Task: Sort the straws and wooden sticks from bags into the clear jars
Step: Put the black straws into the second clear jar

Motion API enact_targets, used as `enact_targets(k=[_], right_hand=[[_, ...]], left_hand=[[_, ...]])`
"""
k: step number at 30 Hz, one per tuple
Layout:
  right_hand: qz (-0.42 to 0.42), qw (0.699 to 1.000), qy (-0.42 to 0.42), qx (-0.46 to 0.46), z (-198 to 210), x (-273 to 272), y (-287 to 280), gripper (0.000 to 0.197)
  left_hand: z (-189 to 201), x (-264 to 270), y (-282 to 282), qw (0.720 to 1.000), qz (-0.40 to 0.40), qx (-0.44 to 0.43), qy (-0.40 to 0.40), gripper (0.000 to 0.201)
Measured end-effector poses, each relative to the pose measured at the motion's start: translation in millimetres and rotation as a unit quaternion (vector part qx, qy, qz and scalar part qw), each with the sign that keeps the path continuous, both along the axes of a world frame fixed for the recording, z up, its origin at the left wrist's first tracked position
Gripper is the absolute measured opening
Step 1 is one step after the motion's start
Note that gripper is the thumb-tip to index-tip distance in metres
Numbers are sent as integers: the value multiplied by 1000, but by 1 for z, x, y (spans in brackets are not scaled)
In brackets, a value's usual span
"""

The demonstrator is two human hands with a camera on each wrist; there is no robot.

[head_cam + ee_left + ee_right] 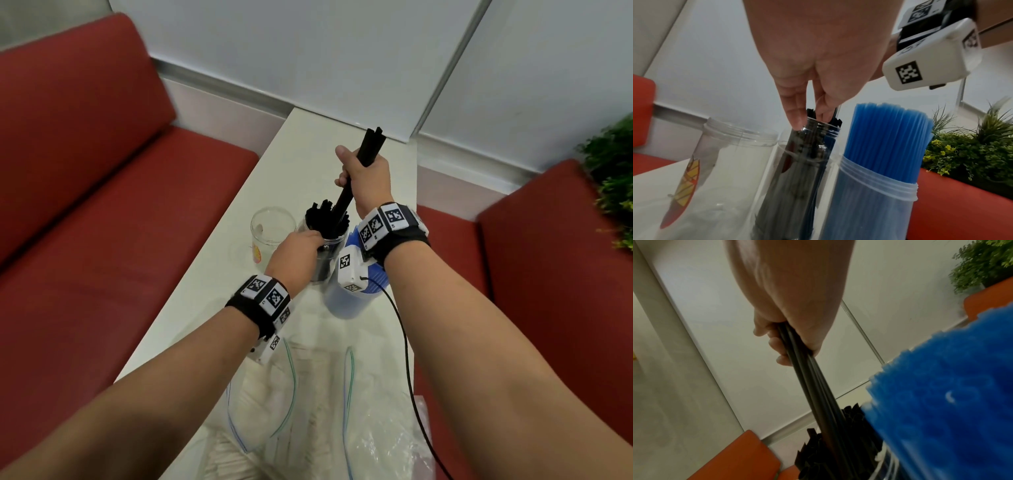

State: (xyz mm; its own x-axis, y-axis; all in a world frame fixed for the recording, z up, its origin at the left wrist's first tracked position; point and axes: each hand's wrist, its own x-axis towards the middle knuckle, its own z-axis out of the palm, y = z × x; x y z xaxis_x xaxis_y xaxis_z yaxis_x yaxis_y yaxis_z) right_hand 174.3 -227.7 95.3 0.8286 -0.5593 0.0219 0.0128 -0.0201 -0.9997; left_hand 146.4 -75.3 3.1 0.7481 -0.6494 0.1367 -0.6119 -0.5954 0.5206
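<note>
My right hand (354, 171) grips a bundle of black straws (368, 147) in its fist, tilted, with the lower ends down among the other black straws in the middle clear jar (325, 260). In the right wrist view the fist (791, 344) wraps the black bundle (818, 386). My left hand (317, 240) holds that jar at its rim; its fingers (797, 116) pinch the rim of the black-straw jar (797, 178). An empty clear jar (272, 229) stands to the left. A jar packed with blue straws (885, 146) stands to the right, mostly hidden behind my right wrist in the head view.
Clear zip bags (373, 428) lie on the white table (260, 178) in front of me, one with pale sticks (236, 455) inside. Red sofas (102, 205) flank the table. A green plant (613, 178) stands at right. A black cable (407, 359) hangs from my right wrist.
</note>
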Motion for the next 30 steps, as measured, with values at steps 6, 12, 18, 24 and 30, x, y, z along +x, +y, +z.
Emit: enact_targets(k=[6,12,18,24,30], right_hand=[[-26,999,33,-29,-21,-1,14,32],[4,998,65,8,-29,-8,22,25],[-20,991,10,-128,-18,-11,34,37],[139,775,278,-550,-50,-10,49,43],[198,737,395,-510,-49,-15,52,50]], left_hand=[[11,6,-5,999,3,48,-18,40],[12,10,-6,997,-6,79,-13,39],[14,7,-4,997,-1,69,-24,22],[15,4,1,997,34,69,13,18],[-1,1,16,995,-28,94,-15,18]])
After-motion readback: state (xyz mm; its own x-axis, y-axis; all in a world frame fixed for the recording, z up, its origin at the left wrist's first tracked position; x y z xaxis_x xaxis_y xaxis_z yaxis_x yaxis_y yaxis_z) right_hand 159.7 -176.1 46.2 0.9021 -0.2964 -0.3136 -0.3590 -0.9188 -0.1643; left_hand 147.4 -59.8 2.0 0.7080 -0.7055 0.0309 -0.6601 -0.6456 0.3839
